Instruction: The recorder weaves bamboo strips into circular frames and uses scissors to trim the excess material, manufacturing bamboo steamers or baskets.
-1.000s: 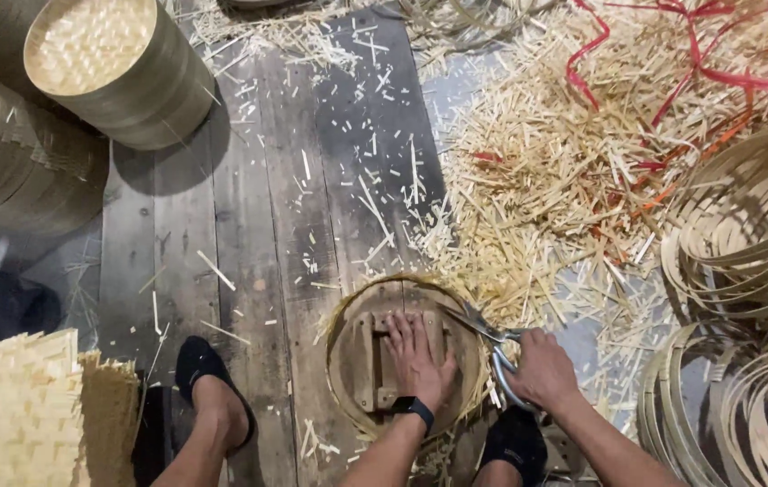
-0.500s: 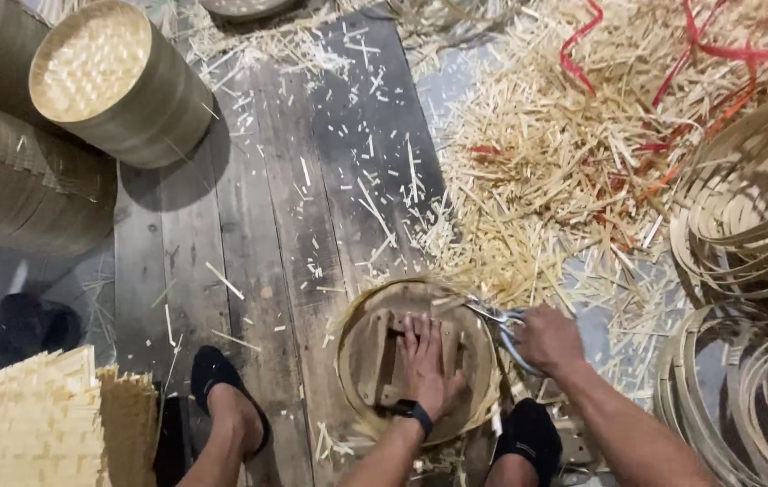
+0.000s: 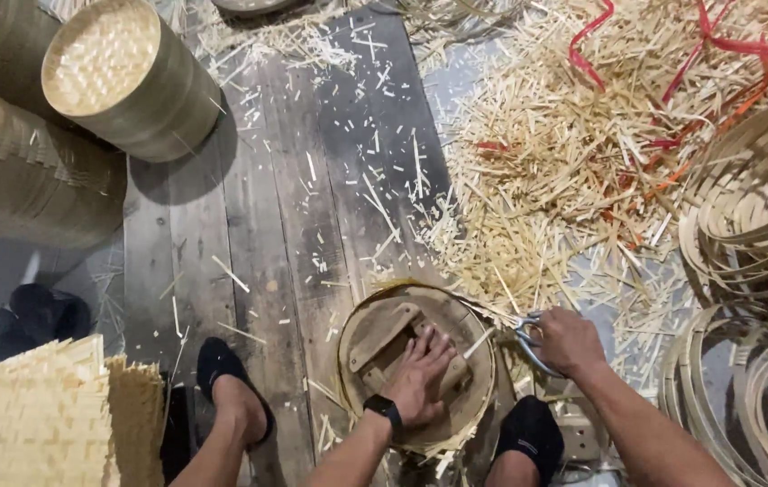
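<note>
Head view only: left hand (image 3: 420,368) lies palm-down, fingers spread, pressing flat on the wooden form inside the round bamboo hoop (image 3: 361,311); nothing is clamped in it. Black wristband (image 3: 384,408) sits on that wrist. Hoop rests on the dark plank floor (image 3: 267,207) between the person's two black shoes (image 3: 222,365), low centre of frame. Right hand (image 3: 569,341) is closed around the handles of metal scissors (image 3: 524,334), blades touching the hoop's right rim; cannot tell whether blades are apart or together. Big heap of bamboo trimmings (image 3: 546,153) lies upper right, red strips (image 3: 699,45) on top. Coiled bamboo strips (image 3: 754,225) fill the right edge. Finished bamboo cylinder (image 3: 127,81) stands upper left. Woven bamboo mats (image 3: 41,424) stack at lower left.
</note>
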